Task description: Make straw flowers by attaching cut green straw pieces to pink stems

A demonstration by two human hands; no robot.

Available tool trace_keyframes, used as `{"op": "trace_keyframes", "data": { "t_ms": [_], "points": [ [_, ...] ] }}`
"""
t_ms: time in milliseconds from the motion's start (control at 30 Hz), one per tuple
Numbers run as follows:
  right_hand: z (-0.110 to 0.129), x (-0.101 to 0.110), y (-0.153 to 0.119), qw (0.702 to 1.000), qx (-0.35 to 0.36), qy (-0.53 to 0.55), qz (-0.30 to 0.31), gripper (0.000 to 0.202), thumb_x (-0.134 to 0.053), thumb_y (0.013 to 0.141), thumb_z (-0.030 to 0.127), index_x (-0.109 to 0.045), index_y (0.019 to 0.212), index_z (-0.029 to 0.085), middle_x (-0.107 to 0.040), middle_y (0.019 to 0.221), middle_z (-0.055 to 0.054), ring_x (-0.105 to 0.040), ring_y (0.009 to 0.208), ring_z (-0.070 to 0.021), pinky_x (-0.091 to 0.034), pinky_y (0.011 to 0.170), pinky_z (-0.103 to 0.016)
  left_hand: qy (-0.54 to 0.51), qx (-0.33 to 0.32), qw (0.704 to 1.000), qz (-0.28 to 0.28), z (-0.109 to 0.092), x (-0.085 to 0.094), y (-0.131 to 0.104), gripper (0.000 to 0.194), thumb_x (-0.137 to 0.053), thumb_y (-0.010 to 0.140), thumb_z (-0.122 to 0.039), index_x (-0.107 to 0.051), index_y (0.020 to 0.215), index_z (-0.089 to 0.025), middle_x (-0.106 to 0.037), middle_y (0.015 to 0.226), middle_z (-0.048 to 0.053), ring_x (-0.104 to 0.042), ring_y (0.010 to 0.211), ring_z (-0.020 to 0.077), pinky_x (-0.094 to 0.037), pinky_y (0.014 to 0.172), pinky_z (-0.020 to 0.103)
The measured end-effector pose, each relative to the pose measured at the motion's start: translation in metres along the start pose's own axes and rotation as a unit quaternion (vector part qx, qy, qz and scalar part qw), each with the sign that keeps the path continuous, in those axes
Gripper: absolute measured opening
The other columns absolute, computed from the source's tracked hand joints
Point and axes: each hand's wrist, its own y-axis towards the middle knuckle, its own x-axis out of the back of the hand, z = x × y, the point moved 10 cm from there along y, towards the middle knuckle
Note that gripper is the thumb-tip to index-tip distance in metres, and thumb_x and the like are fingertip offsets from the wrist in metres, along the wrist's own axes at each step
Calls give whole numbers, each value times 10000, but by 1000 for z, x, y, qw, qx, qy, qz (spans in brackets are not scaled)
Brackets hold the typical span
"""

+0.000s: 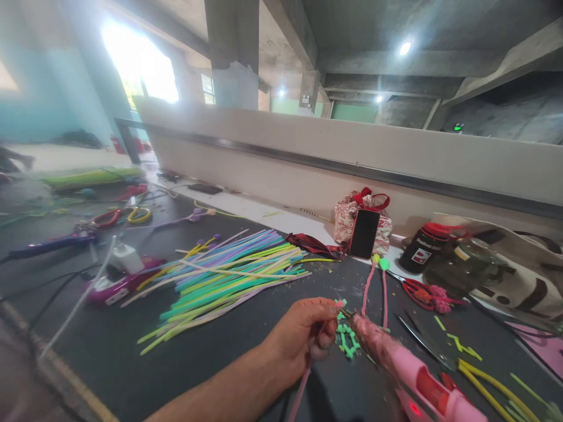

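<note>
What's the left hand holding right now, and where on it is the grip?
The left hand pinches a pink pipe cleaner at its upper end, beside the glue gun nozzle. The right hand is out of view.

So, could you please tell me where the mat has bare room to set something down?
The dark mat is bare in front of the pipe-cleaner pile, left of the left hand, and behind that hand toward the phone. It is crowded right of the glue gun: scissors, jars, green scraps.
</note>
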Motion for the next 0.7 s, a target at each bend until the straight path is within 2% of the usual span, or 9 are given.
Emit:
{"op": "trace_keyframes", "data": {
  "t_ms": [267, 467, 600, 700],
  "points": [
    [-2, 2, -2, 1000, -6, -10, 6, 274, -474, 850, 297, -668, 660, 255, -662, 596, 20, -670, 629, -206, -579, 597, -319, 19, -16, 1000, 18, -1, -2, 2, 124, -576, 625, -202, -469, 597, -145, -411, 492, -53, -290, 376, 18, -85, 362, 160],
    [-5, 9, 0, 1000, -5, -23, 10, 261, -512, 827, 316, -664, 623, 258, -622, 489, 31, -660, 559, -201, -577, 524, -284, 33, -4, 999, 9, 1, -1, 1, 140, -607, 620, -217, -488, 647, -149, -421, 502, -58, -304, 375, 15, -73, 366, 160],
    [-2, 9, -3, 999, 5, -38, 6, 263, -491, 839, 320, -679, 666, 258, -639, 504, 33, -655, 531, -204, -568, 482, -292, 39, -1, 999, -10, 1, 1, 1, 138, -604, 622, -221, -488, 634, -146, -434, 501, -54, -313, 377, 14, -77, 365, 162],
    [4, 5, -3, 996, 31, -83, -7, 280, -476, 853, 318, -681, 670, 264, -652, 535, 33, -655, 537, -199, -569, 511, -301, 36, -5, 999, -11, 0, 1, 2, 147, -606, 607, -225, -485, 609, -142, -436, 497, -53, -314, 378, 13, -84, 366, 164]
  ]
}}
